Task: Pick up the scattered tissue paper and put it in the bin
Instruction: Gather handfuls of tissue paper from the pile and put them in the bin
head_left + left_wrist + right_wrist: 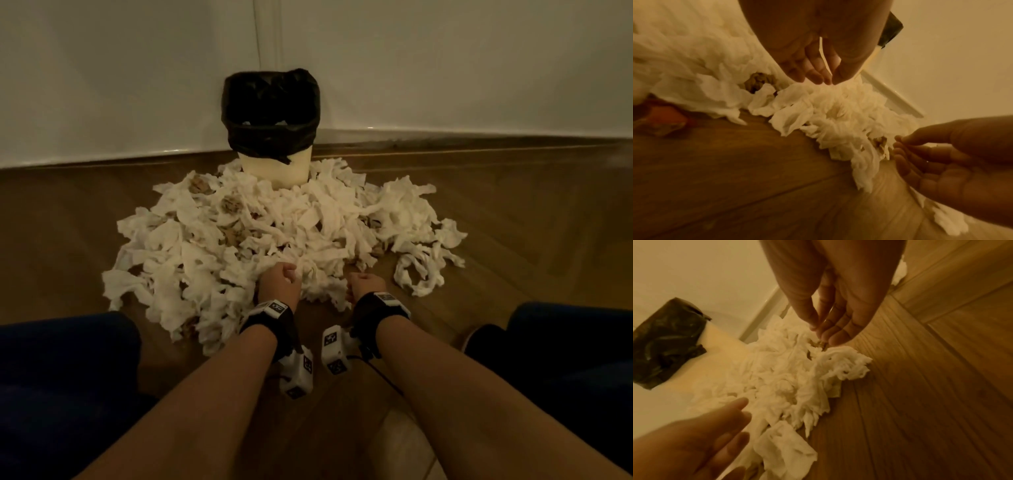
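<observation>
Tissue: your tissue lies in one broad heap on the floor, packed against the front of the bin and fanning out to both sides of it. The heap's long axis runs left to right, along the wall behind the bin.
Texture: soft, crumpled white sheets and torn strips; a few brownish wads sit among them.
Bin: your bin stands upright against the wall, a pale tub tapering downward, with a glossy black liner folded over its rim. Its mouth faces up.
Left hand: your left hand is at the heap's near edge, the side farthest from the bin. In the left wrist view its fingers point down, loosely bunched, tips just above the tissue; a thin white strip runs between them, but you cannot tell whether it is pinched.
Right hand: your right hand is beside the left, fingers extended down, tips at a brown wad, gripping nothing visible.
Floor: wood planks.
In the way: tissue banks up around the bin's base.
</observation>
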A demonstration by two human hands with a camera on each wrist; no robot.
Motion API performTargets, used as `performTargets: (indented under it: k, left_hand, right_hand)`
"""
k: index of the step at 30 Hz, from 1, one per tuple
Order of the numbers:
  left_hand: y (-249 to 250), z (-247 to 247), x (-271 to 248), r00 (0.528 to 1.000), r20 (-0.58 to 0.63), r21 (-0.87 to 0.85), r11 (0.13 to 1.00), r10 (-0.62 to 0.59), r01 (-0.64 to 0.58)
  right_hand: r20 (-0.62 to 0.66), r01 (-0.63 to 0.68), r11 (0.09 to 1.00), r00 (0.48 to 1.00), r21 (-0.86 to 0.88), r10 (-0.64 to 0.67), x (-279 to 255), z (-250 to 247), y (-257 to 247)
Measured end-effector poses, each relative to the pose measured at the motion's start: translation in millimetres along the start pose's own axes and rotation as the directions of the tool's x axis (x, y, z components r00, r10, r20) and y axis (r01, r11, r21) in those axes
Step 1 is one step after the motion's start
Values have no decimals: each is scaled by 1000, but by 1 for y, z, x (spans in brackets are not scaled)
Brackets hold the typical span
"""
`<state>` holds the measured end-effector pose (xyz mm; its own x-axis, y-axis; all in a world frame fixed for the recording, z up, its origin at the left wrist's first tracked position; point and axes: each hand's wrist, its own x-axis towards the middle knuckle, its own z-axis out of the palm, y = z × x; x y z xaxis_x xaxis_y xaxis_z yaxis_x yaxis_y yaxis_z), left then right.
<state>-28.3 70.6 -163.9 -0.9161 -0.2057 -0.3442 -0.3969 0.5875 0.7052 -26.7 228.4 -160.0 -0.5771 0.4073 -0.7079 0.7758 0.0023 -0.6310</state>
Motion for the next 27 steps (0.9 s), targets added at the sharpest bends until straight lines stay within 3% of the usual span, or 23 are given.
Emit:
performTargets:
  k: [6, 12, 21, 27]
  left_hand:
    - [-23, 9, -11, 993, -105, 283, 959, 49, -17]
    - [-40, 13, -9, 991, -130, 402, 914, -2, 55]
    - [-46, 14, -4, 998, -70, 491, 870, -3, 37]
    - [-42, 10, -2, 999, -23, 551, 834, -23, 32]
  right_hand:
    - [-21, 34, 981, 999, -191, -39, -5, -2, 17]
    - [-54, 99, 852, 988, -515, -147, 2, 12, 28]
    - [14, 197, 711, 967, -675, -255, 9, 13, 38]
    - [111, 250, 639, 962, -727, -250, 10, 11, 35]
